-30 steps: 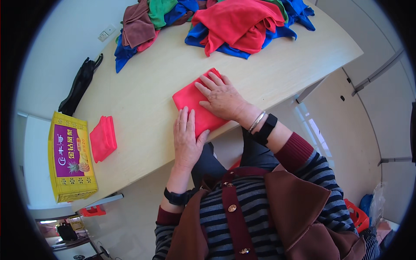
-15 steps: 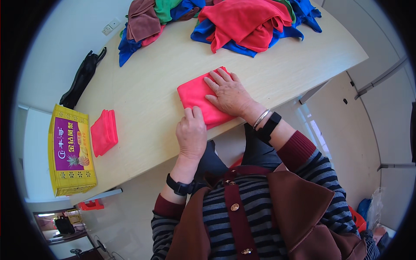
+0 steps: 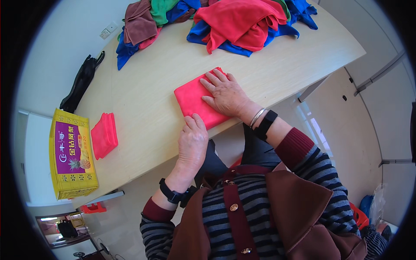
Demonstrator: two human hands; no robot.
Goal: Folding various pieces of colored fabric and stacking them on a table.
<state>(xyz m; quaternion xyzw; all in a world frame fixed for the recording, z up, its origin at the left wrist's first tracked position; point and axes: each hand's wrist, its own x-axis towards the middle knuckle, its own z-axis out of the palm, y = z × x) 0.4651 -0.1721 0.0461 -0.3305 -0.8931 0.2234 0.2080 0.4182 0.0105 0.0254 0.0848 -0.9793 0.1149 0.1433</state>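
Observation:
A red cloth (image 3: 190, 94), folded into a neat rectangle, lies in front of me near the table's front edge. Flat on its right part rests my right hand (image 3: 228, 98), open, with fingers spread. My left hand (image 3: 193, 139) is at the cloth's near left edge, its fingers bent and held together on the border; the thumb is mostly hidden. To the left sits a small pile of folded red cloths (image 3: 104, 136), apart from both hands.
Loose cloths in brown (image 3: 141, 24), green, blue and red (image 3: 242, 24) lie heaped at the table's (image 3: 147, 104) far side. On the left stand a yellow and purple box (image 3: 71, 156) and a black mannequin hand (image 3: 81, 82). A red stool (image 3: 359, 216) shows at lower right.
My left hand has slid slightly down along the cloth's near edge, its fingers straightening a little. The right hand stays flat on the cloth. The whole view has shifted slightly.

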